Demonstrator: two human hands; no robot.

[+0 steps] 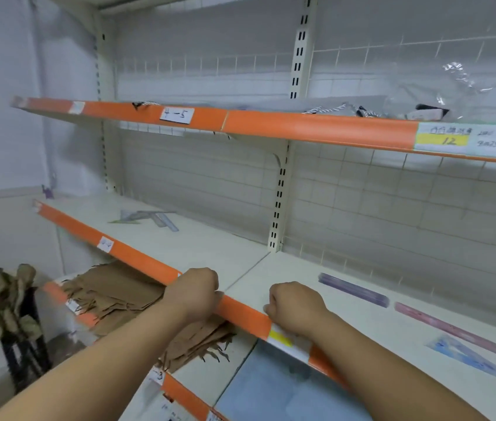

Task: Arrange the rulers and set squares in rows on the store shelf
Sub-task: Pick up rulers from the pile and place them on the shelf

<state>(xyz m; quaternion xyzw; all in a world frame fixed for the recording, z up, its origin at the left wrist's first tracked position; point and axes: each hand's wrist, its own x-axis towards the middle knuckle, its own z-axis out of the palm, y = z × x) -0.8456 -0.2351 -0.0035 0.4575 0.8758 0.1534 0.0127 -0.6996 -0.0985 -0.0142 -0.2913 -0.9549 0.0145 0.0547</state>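
On the middle shelf, a purple ruler, a pink ruler and a blue set square lie side by side at the right. A loose pile of clear rulers and set squares lies far back on the left. My left hand is a curled fist over the shelf's orange front strip. A short way to its right, my right hand is also curled and rests on the shelf's front edge. Neither hand visibly holds a ruler or set square.
The upper shelf overhangs, carrying clear plastic bags. Brown paper bags are stacked on the shelf below, beside a blue sheet. A dark stool with crumpled paper stands at the lower left. A wire grid backs the shelves.
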